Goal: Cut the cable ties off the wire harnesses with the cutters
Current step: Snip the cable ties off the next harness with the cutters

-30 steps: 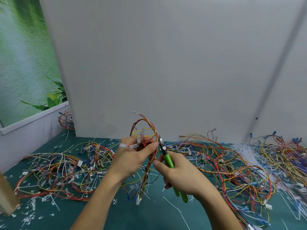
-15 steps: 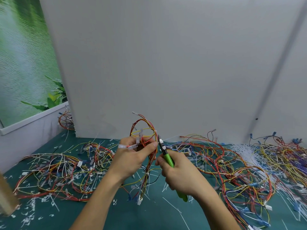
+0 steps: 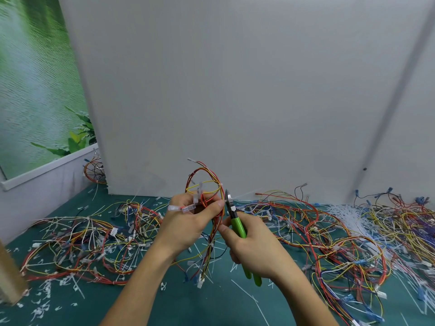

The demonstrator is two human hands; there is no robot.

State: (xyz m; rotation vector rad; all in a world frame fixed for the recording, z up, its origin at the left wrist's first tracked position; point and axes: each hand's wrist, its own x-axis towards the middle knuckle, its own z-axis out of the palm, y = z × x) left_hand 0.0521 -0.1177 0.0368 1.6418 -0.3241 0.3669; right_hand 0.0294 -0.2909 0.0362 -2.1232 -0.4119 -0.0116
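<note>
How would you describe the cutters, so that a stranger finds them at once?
Start at the grey board behind the green mat. In front of it, the right hand grips the cutters. Only they have bright green handles.

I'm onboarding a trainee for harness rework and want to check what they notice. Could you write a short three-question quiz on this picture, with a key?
1. Multiple choice: which hand holds the cutters? A) left B) right C) neither
2. True or false: the wire harness gripped by the left hand lies flat on the table.
3. Fill in: the cutters' jaws point ___, right beside the harness.

Key
1. B: the right hand grips the green handles.
2. False: it is held up above the table, with its lower end hanging down.
3. Up.
</note>
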